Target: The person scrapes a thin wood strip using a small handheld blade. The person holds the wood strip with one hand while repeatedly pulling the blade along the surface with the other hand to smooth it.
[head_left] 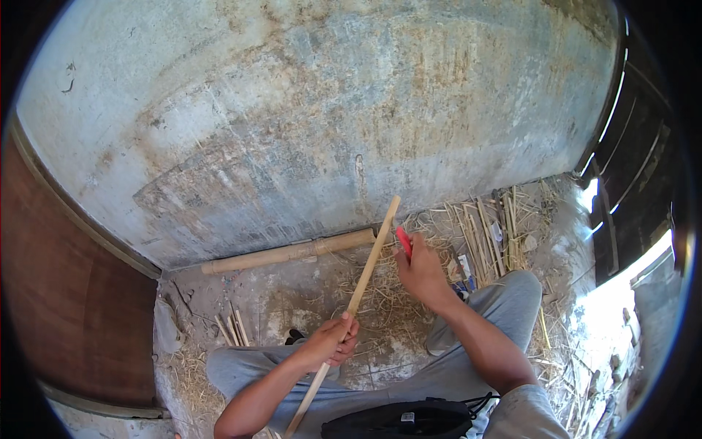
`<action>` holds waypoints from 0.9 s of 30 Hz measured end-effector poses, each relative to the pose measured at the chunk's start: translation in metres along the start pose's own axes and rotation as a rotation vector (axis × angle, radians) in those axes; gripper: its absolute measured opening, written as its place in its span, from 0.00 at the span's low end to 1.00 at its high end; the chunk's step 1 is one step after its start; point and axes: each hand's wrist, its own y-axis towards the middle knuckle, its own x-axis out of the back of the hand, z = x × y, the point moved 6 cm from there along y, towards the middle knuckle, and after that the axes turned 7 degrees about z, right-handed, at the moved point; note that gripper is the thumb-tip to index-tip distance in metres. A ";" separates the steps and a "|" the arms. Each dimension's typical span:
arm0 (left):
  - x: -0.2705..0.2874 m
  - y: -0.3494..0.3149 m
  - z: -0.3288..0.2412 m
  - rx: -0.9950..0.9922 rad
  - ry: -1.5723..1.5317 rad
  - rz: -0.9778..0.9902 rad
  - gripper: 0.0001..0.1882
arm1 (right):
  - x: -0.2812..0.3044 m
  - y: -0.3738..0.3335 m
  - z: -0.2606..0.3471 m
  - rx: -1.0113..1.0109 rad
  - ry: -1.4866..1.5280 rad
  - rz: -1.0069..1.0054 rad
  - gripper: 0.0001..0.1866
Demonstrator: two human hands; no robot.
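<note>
A long, pale bamboo strip [371, 267] slants up from my lap toward the wall. My left hand [330, 342] is closed round its middle, just above my legs. In my right hand [423, 272] is a red-handled tool [404, 241], held beside the strip's upper part; its working end is too small to make out. The fingers of that hand are wrapped round the handle. Whether the tool touches the strip, I cannot tell. Thin shavings [395, 289] litter the ground below both hands.
A thick bamboo pole [289, 251] lies along the base of the stained wall [351, 110]. Several split sticks [486, 238] are piled at the right, with shorter sticks [232, 329] at the left. A black bag [398, 420] rests on my lap. A brown panel [80, 285] stands left.
</note>
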 end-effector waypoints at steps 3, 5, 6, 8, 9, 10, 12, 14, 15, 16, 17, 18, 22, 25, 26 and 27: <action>0.005 0.001 -0.009 -0.028 -0.025 -0.021 0.25 | -0.009 -0.014 0.008 0.076 0.028 0.080 0.16; 0.009 0.001 -0.010 -0.034 -0.046 -0.047 0.25 | -0.012 -0.018 0.015 0.212 0.046 0.059 0.17; 0.014 0.001 -0.011 -0.036 -0.070 -0.048 0.24 | -0.012 -0.021 0.022 0.338 0.066 0.037 0.18; 0.013 0.002 -0.011 -0.034 -0.101 -0.041 0.22 | -0.016 -0.025 0.026 0.351 0.077 0.065 0.20; 0.012 0.004 -0.013 -0.034 -0.098 -0.050 0.22 | -0.017 -0.028 0.028 0.363 0.094 0.089 0.21; 0.013 0.004 -0.015 -0.034 -0.091 -0.063 0.22 | -0.017 -0.030 0.030 0.363 0.095 0.091 0.21; 0.015 0.003 -0.014 -0.046 -0.090 -0.044 0.22 | -0.021 -0.033 0.032 0.335 -0.013 0.166 0.22; 0.014 0.003 -0.014 -0.057 -0.086 -0.023 0.23 | -0.021 -0.035 0.038 0.383 -0.007 0.155 0.21; 0.013 0.002 -0.015 -0.069 -0.093 -0.016 0.23 | -0.020 -0.036 0.042 0.431 -0.002 0.142 0.21; 0.013 0.001 -0.017 -0.083 -0.097 -0.007 0.24 | -0.020 -0.037 0.042 0.432 0.000 0.140 0.21; 0.013 0.002 -0.017 -0.083 -0.095 -0.008 0.24 | -0.019 -0.039 0.043 0.456 -0.028 0.127 0.19; 0.013 0.004 -0.016 -0.085 -0.112 -0.007 0.25 | -0.019 -0.041 0.044 0.480 -0.055 0.114 0.18; 0.009 0.002 -0.019 -0.101 -0.128 0.025 0.28 | -0.018 -0.047 0.050 0.472 -0.033 0.077 0.15; 0.006 0.000 -0.018 -0.099 -0.170 0.085 0.30 | -0.015 -0.048 0.055 0.467 -0.058 0.079 0.14; 0.006 0.000 -0.018 -0.097 -0.172 0.084 0.30 | -0.013 -0.048 0.056 0.473 -0.051 0.058 0.14; 0.005 0.000 -0.018 -0.100 -0.184 0.103 0.30 | -0.012 -0.049 0.056 0.479 -0.044 0.037 0.14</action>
